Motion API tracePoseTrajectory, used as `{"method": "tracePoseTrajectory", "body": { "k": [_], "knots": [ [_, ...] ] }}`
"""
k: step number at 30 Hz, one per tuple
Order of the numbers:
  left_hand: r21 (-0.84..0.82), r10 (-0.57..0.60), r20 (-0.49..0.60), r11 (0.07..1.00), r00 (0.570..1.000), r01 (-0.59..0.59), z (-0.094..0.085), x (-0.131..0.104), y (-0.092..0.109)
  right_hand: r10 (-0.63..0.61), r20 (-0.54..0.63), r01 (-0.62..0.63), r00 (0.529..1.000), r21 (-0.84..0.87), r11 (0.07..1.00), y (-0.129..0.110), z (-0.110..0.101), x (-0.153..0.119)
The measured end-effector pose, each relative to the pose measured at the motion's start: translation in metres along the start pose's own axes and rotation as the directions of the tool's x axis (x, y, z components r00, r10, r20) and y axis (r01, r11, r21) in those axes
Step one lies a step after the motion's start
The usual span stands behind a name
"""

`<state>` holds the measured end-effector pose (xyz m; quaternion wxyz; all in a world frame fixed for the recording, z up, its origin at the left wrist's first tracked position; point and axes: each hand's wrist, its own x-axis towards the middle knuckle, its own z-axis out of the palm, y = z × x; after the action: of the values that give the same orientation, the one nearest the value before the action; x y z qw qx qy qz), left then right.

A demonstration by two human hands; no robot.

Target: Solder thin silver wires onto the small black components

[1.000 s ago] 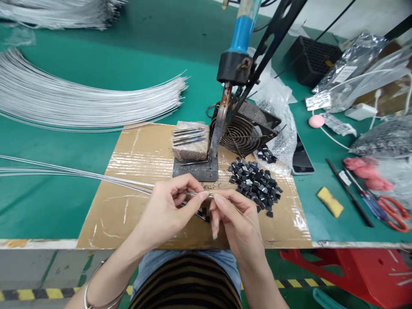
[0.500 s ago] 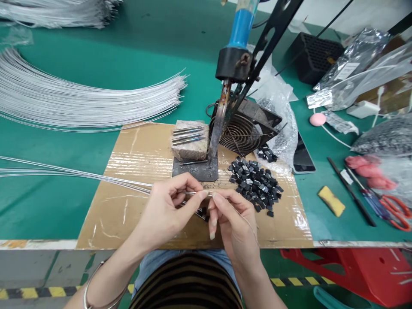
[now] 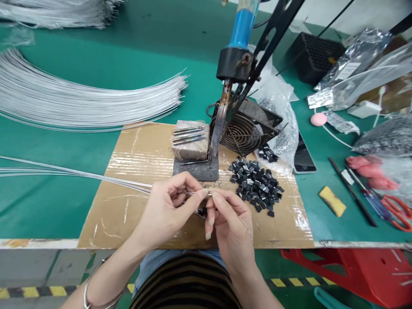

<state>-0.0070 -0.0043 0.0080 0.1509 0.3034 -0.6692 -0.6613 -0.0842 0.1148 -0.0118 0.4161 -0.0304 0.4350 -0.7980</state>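
Observation:
My left hand [image 3: 170, 208] is closed in a pinch around several thin white wires [image 3: 112, 179], which trail off to the left. Thumb to thumb with it, my right hand [image 3: 233, 219] pinches at the wire tips. A fine silvery wire [image 3: 246, 225] curves over the right palm. Exactly what sits between the right fingertips is too small to tell. Small black pieces [image 3: 201, 212] show partly below the left fingers. Just beyond both hands, a soldering iron [image 3: 220, 124] in a stand points down at a dark metal plate [image 3: 196, 171].
Cardboard [image 3: 112, 214] lies under the hands. A heap of black pieces [image 3: 255, 184] is to the right, before a fan [image 3: 241, 133]. Metal tips rest on a block [image 3: 189, 151]. A wire bundle [image 3: 96, 107] lies left; a yellow sponge [image 3: 332, 201] and scissors [image 3: 395, 212] lie right.
My right hand has shifted slightly left and its lower fingers have curled in a little. My left hand stays nearly in place, still pinching the wires.

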Motion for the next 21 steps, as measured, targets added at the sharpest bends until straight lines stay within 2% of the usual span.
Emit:
{"method": "tracePoseTrajectory", "body": {
  "k": [6, 16, 21],
  "knots": [
    [-0.014, -0.014, 0.004, 1.000, 1.000, 0.014, -0.0017, -0.0004, -0.0001, -0.045, 0.046, 0.046, 0.998, -0.027, 0.999, -0.0033, -0.0041, 0.0034],
    [-0.045, -0.010, -0.005, 0.999, 1.000, 0.009, -0.0011, 0.0009, 0.0001, -0.067, 0.025, 0.069, 0.997, -0.082, 0.994, -0.0034, -0.0029, 0.0019],
    [-0.048, 0.000, -0.025, 0.999, 1.000, -0.001, -0.0009, -0.0001, 0.0010, -0.094, 0.023, 0.097, 0.995, -0.165, 0.982, -0.0025, -0.0047, 0.0012]
  ]
}}
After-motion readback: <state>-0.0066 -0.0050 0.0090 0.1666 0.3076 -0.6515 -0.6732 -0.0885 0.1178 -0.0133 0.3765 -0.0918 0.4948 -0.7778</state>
